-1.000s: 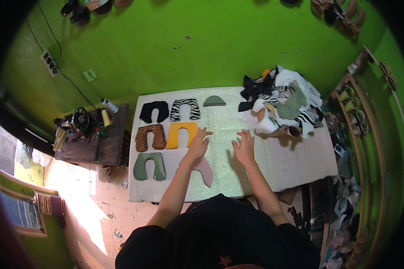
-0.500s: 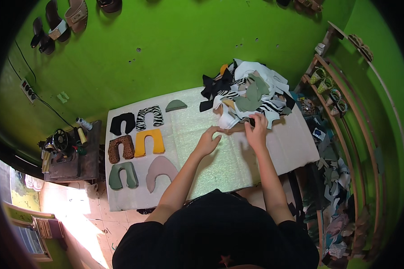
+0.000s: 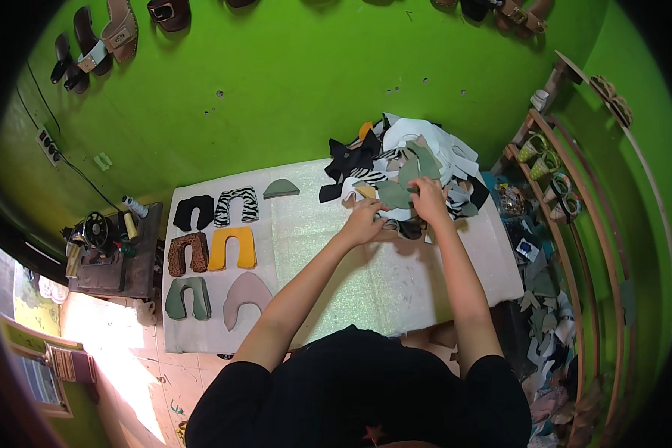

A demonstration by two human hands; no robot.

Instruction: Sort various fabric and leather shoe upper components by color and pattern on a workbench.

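A heaped pile of cut material scraps [image 3: 444, 153], in white, black, sage green and zebra print, lies at the far right of the table. My left hand [image 3: 364, 222] is at the pile's near-left edge, its thumb apart from the fingers, touching the scraps. My right hand [image 3: 428, 201] is on the pile's front, its bent fingers on a sage green scrap [image 3: 423, 160]. Some fingertips are hidden among the pieces. To the left lie arch-shaped stacks: black [image 3: 193, 211], zebra [image 3: 237, 206], leopard-print [image 3: 187, 254], yellow [image 3: 233, 248], green [image 3: 188, 298] and pinkish [image 3: 245, 293].
A green half-round stack [image 3: 281, 188] lies behind the arches on the pale-covered table [image 3: 328, 291]. A sewing machine [image 3: 95, 239] stands at left. At right are a wooden rack [image 3: 567, 187] with sandals and heaped scraps [image 3: 549, 321] below. More sandals [image 3: 119, 33] hang on the wall.
Both hands have moved farther into the pile, and its front scraps are pushed back and bunched up. The view has shifted slightly, so the table sits lower and farther left.
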